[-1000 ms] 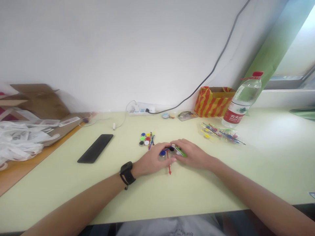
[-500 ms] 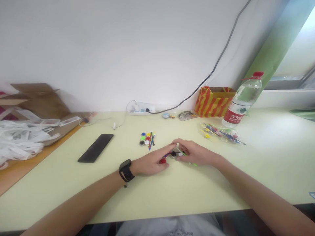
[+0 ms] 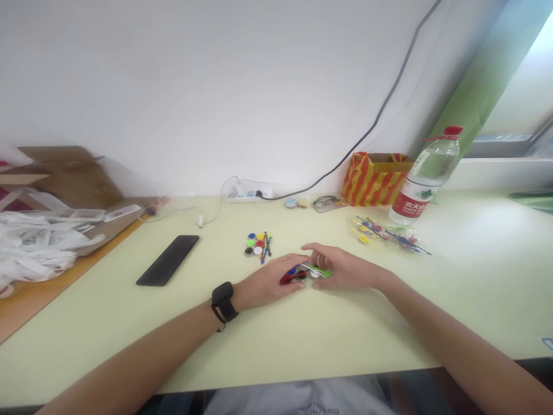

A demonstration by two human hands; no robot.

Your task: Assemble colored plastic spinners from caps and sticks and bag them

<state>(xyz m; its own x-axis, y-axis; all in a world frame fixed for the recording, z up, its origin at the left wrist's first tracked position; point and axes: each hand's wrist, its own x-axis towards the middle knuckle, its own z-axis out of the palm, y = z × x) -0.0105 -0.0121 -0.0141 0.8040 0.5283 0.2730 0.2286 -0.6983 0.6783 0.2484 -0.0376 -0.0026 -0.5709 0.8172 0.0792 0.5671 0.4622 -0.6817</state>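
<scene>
My left hand (image 3: 276,280), wearing a black watch, rests on the table with its fingers stretched out and thumb apart. It curves round the left side of a small pile of coloured plastic pieces. Opposite it, my right hand (image 3: 348,268) has its thumb and forefinger apart at the pile's right side. Between the hands show a white disc (image 3: 315,274), a black disc (image 3: 302,275), a red piece (image 3: 287,279) and green strips (image 3: 323,271). Fingers hide part of the pile. Just beyond lie a group of coloured discs (image 3: 250,243) and pointed plastic sticks (image 3: 266,249).
A black phone-like slab (image 3: 168,260) lies at left, near white plastic strips (image 3: 34,242) and cardboard (image 3: 73,173). At right are clear bags of similar pieces (image 3: 389,233), a water bottle (image 3: 425,173) and a striped bag (image 3: 374,183). A power strip (image 3: 248,193) sits by the wall.
Both hands have drawn slightly closer round the pile. The pieces between them have shifted together, with the white and green strips now lying across the middle.
</scene>
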